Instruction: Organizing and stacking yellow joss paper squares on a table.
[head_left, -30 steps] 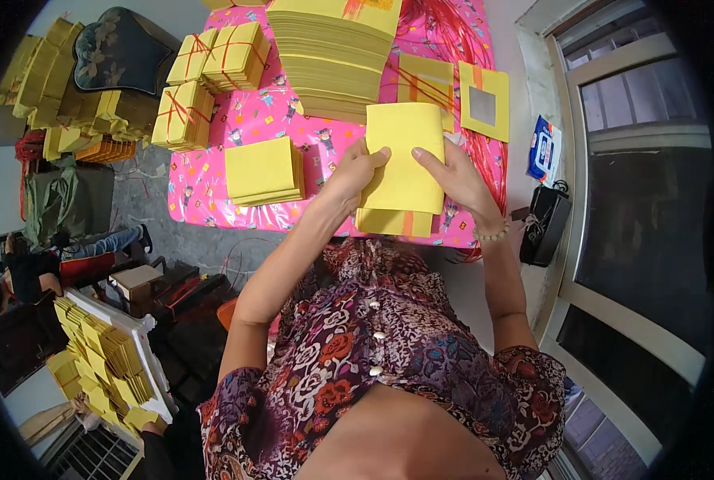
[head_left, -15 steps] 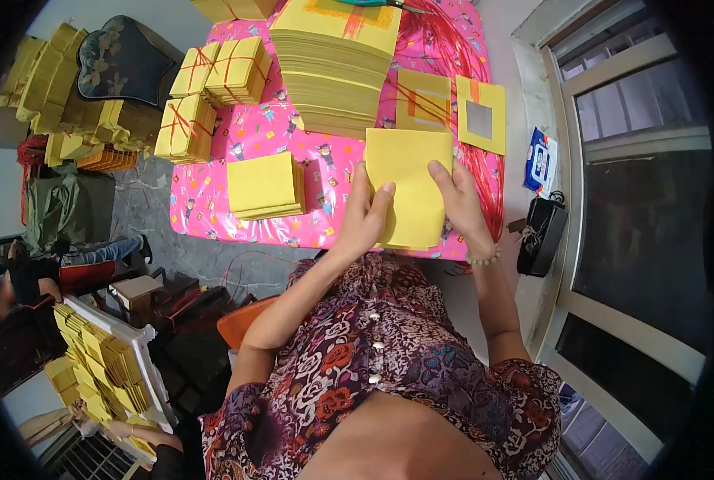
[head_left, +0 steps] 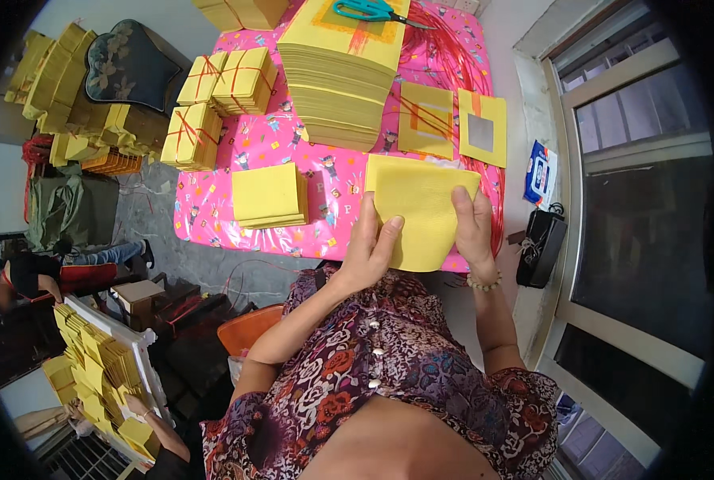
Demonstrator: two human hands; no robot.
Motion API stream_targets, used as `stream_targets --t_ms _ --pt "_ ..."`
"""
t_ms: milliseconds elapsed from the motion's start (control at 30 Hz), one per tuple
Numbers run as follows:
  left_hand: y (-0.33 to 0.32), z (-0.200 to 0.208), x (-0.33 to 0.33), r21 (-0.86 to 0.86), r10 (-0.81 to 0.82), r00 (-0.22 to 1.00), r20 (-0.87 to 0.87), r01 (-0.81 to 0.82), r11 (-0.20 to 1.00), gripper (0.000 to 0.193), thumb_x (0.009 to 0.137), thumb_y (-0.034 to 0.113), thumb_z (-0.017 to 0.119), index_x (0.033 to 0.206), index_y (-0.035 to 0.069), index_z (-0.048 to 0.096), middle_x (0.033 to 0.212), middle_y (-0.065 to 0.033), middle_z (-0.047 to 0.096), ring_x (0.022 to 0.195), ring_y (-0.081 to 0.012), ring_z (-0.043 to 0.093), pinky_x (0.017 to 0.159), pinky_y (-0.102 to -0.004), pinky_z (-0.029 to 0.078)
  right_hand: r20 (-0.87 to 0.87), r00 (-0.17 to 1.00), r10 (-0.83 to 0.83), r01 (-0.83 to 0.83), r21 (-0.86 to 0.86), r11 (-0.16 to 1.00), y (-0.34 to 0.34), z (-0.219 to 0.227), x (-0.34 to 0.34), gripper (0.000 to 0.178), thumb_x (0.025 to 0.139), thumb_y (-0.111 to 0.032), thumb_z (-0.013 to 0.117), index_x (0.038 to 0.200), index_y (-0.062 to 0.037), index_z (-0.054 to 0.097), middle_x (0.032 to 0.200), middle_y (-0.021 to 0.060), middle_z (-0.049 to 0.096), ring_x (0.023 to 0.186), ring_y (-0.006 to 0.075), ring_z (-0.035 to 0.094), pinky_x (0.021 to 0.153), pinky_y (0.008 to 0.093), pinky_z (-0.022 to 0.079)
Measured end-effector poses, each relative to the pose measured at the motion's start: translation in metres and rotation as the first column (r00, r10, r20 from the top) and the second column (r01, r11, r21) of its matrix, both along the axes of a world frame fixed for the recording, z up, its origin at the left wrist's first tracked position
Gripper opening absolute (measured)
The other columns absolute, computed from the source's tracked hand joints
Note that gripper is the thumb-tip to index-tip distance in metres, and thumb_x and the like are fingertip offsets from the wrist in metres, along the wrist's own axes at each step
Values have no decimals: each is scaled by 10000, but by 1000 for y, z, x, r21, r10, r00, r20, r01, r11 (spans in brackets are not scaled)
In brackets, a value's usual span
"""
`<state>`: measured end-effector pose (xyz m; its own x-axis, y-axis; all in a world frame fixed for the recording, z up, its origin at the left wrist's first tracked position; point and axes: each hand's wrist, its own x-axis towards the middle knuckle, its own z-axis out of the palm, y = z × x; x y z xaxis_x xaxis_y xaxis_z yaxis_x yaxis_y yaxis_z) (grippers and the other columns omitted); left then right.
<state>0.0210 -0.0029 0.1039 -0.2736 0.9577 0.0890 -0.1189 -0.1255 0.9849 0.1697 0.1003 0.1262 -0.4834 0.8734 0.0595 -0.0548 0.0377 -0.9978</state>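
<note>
Between my two hands is a stack of yellow paper sheets [head_left: 419, 212], held over the near edge of the pink table. My left hand [head_left: 375, 244] grips its left side, thumb on top. My right hand [head_left: 474, 228] closes on the right side, thumb near the upper right corner, where the top sheet looks skewed against those below. To the left lies a short yellow paper stack [head_left: 269, 194]. Beyond my hands stands a tall yellow paper stack [head_left: 337, 88], with teal-handled scissors [head_left: 365, 10] on top.
Bundles tied with red string [head_left: 245, 80] sit at the table's [head_left: 205, 216] left. Two yellow cards [head_left: 483, 132] and red strands [head_left: 453, 48] lie at the right. A wipes packet [head_left: 539, 172] and black case [head_left: 543, 246] rest on the sill. Another person's hand [head_left: 137, 404] is over yellow bundles, lower left.
The held stack has come nearer to me, and its top sheet now sits askew to the right. Both hands moved with it. At lower left, the other person's hand shifted.
</note>
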Motion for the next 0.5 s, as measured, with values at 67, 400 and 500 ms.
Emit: stream_targets --t_ms 67,400,500 --pt "2 3 1 36 13 1000 4 -14 999 371 990 126 457 1300 -32 328 1147 -164 536 1089 -200 513 936 -342 408 67 997 -40 36 55 998 -1 0 -2 337 1006 -273 490 1136 18 599 947 28 651 840 78 576 718 244 466" --pt "4 9 -6 -176 28 926 378 42 983 484 958 39 476 1415 17 320 1347 -127 489 1229 -191 479 1021 -327 382 18 1000 1 0 -45 999 7 -10 -15 293 1010 -249 491 1051 12 617 849 -2 639 741 46 551 649 227 452" --pt "8 3 -20 -200 -35 896 442 137 970 539 945 8 465 1443 17 259 1395 -133 441 1280 -202 436 1057 -338 348 50 999 13 -9 -75 997 5 -7 -22 299 1012 -258 487 1049 8 619 838 -7 632 732 41 546 648 225 453"
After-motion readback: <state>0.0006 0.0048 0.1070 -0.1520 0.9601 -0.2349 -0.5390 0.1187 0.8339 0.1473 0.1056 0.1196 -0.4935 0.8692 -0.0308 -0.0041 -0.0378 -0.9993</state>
